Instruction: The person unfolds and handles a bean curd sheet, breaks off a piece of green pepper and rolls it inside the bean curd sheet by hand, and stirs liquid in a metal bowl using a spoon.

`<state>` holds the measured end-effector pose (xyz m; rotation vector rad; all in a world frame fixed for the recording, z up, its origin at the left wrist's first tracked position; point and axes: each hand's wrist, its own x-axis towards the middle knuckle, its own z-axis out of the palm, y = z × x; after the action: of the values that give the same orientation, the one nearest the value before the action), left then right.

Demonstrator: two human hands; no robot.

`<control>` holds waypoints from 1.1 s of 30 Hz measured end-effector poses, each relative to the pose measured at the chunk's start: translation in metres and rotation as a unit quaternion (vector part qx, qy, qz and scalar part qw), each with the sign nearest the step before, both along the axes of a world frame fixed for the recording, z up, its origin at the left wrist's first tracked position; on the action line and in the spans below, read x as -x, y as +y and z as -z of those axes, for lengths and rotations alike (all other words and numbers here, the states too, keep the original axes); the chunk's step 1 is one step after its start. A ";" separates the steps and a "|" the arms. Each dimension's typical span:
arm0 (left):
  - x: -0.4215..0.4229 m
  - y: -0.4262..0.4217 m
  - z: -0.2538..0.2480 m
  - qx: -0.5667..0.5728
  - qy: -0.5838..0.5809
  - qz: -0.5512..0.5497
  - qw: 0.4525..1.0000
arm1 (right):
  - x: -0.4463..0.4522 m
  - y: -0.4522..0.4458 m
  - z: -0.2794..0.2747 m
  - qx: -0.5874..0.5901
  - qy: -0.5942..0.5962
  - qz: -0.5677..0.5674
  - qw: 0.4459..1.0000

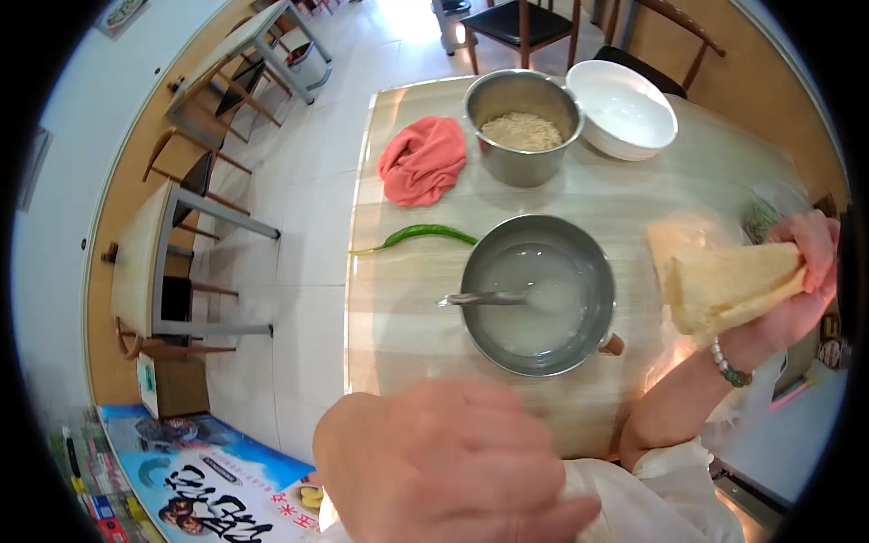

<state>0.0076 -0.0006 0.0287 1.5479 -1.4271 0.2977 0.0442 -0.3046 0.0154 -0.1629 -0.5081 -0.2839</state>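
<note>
Fingers of my right hand point(820, 271) pinch the folded yellow sheet point(733, 285), right of the pot point(543, 228) — gripped at one end, it could tear; my left hand point(453, 462) is blurred — I can't tell its grip.

The soft folded sheet point(738, 285) is pale yellow, the long curved chilli point(427, 233) bright green, the crumpled cloth point(422, 165) coral pink. The round metal bowl point(543, 230) is silver-grey, its cloudy liquid point(566, 328) whitish; the pale beige table point(403, 317) shows streaky wood grain.
</note>
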 end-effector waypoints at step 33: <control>-0.021 -0.009 0.004 0.065 0.026 -0.011 0.997 | -0.035 -0.022 0.016 0.118 -0.062 -0.157 0.979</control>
<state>0.0287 -0.0093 0.0247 1.4565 -1.3247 0.3552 0.0790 -0.3264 -0.0007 -0.2940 -0.6814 0.0764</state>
